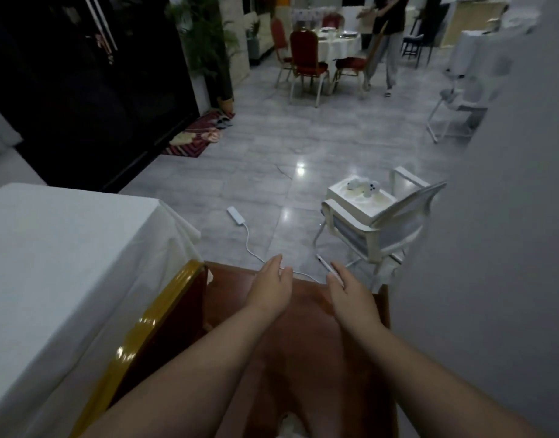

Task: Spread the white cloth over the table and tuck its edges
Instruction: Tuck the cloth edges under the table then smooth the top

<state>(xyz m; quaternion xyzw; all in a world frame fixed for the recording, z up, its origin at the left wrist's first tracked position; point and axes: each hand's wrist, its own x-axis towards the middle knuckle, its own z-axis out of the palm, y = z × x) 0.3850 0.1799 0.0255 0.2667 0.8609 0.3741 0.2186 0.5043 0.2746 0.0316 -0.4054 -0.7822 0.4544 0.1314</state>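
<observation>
On your far left stands a table (16, 311) already covered by the white cloth (60, 248); its near corner hangs in loose folds down toward the grey tiled floor (256, 172). Behind it rises a tall black cabinet (82, 90), with slippers on a patterned red mat (189, 143) at its foot. No label or lettering on any of these can be read.

Just beside the draped cloth is a red chair (303, 343) with a glossy gold frame (145, 330) — you look down on its seat. Your left hand (270, 286) is stretched out above that seat, fingers straight and together, holding nothing. Your right hand (347, 290) reaches out next to it, a little apart, fingers likewise extended and empty; neither hand touches the cloth.

Beyond your fingertips a white power strip (235, 214) lies on the floor, its cord trailing toward the chair — any brand mark is too small to tell. Further right sits a white armchair (382, 229) carrying a white box (360, 200) with a white controller (365, 186) on top. In the far background, red banquet chairs ring a laid table (338, 42), and a person (387, 42) stands next to it. A large pale surface (508, 248), blurred, fills your right edge.
</observation>
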